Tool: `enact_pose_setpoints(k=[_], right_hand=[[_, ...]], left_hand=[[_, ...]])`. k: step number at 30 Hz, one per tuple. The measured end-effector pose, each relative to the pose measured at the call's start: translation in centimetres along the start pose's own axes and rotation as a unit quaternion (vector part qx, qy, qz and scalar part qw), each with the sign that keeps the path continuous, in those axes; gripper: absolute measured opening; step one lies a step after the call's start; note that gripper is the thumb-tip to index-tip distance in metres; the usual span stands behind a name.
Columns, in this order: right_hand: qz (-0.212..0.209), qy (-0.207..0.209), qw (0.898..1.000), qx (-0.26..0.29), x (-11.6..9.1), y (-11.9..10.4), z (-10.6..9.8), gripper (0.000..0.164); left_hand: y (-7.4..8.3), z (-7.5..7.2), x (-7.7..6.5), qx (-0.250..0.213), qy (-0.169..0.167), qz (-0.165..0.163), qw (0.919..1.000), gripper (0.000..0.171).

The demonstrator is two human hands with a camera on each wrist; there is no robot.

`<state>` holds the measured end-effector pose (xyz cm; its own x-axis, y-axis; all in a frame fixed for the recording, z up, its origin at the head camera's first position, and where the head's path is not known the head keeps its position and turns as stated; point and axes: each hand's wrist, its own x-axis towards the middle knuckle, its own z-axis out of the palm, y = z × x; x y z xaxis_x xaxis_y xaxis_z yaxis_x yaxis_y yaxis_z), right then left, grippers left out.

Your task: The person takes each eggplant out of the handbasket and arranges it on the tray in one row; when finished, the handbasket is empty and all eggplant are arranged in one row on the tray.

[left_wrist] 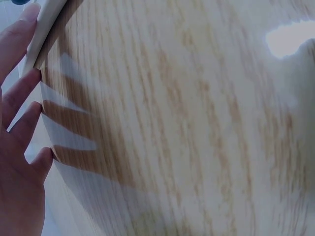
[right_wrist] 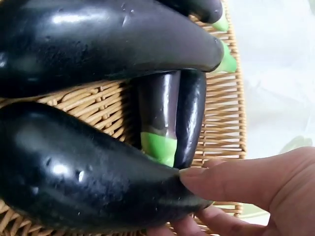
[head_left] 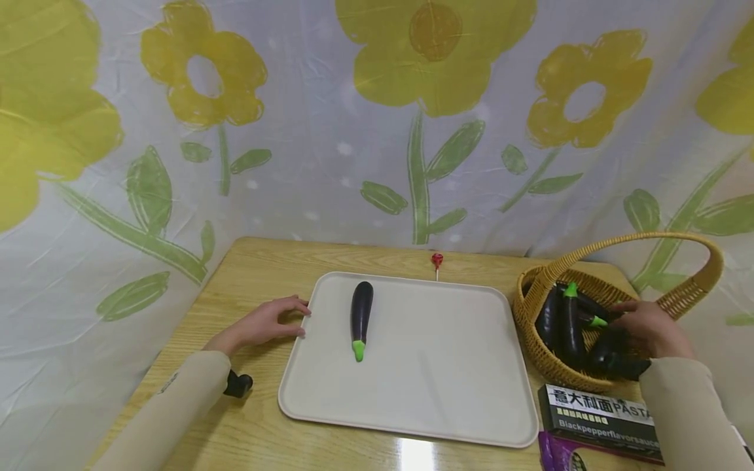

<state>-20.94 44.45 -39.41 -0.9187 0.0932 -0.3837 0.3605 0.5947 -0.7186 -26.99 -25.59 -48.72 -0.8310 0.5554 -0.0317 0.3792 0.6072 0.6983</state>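
At the right, my right hand [head_left: 648,329] reaches into a wicker basket [head_left: 537,347] with a tall handle. In the right wrist view, its thumb [right_wrist: 231,179] lies on top of a dark eggplant [right_wrist: 93,172] near the narrow end, with fingers curled underneath. Several other eggplants with green stem ends, such as one eggplant [head_left: 571,327], lie in the basket. My left hand [head_left: 277,320] is by the left edge of a white tray [head_left: 442,353], fingers loosely spread. On that tray lies a single eggplant [head_left: 361,314], its green end toward me.
A red-topped lollipop [head_left: 437,260] lies behind the tray. In front of the basket are a black pasta box [head_left: 601,415] and a purple packet [head_left: 554,451], partly behind the right sleeve. A black object [head_left: 238,384] is beside the left sleeve on the wooden table [head_left: 259,438].
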Motion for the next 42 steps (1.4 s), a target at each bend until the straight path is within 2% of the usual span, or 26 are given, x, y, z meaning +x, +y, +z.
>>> enact_pose_setpoints(k=[2,6,9,12,13,19,23,29,34,38,42], right_hand=[[0.0,0.0,1.0,0.0,0.1,0.1,0.0,0.06],[-0.027,0.026,0.997,-0.069,0.5,0.2,-0.1,0.057],[-0.059,0.059,0.987,-0.136,0.9,0.1,-0.2,0.053],[-0.09,0.073,0.979,-0.168,1.1,0.0,-0.2,0.051],[-0.093,0.066,0.979,-0.167,1.1,0.0,-0.2,0.052],[-0.086,-0.009,0.993,-0.08,1.2,0.1,0.2,0.063],[-0.076,-0.013,0.994,-0.079,1.4,0.2,0.3,0.066],[-0.095,0.046,0.984,-0.143,1.4,0.1,0.1,0.061],[-0.103,0.1,0.98,-0.138,1.0,-0.1,0.2,0.054],[-0.111,0.135,0.969,-0.173,0.6,-0.2,0.1,0.054],[-0.111,0.139,0.967,-0.185,0.3,-0.4,0.1,0.059]], left_hand=[[-0.1,0.0,0.1,0.001,-0.002,-0.001,1.0,0.04],[-0.2,0.1,0.1,0.0,-0.001,-0.002,1.0,0.039],[-0.2,0.0,0.1,0.0,0.001,0.002,1.0,0.039],[-0.1,0.1,0.1,0.001,0.002,0.002,1.0,0.038],[-0.1,0.1,0.1,0.002,0.002,0.002,1.0,0.039],[-0.3,0.1,0.0,0.005,0.0,0.002,1.0,0.039],[-0.3,0.0,0.0,0.003,-0.001,0.002,1.0,0.039],[-0.1,0.0,0.1,0.005,-0.001,0.0,1.0,0.04],[-0.2,0.0,0.1,0.002,-0.001,-0.003,1.0,0.041],[-0.2,0.0,0.1,0.007,0.0,-0.003,1.0,0.04],[-0.2,0.0,0.1,0.005,-0.002,-0.004,1.0,0.04]])
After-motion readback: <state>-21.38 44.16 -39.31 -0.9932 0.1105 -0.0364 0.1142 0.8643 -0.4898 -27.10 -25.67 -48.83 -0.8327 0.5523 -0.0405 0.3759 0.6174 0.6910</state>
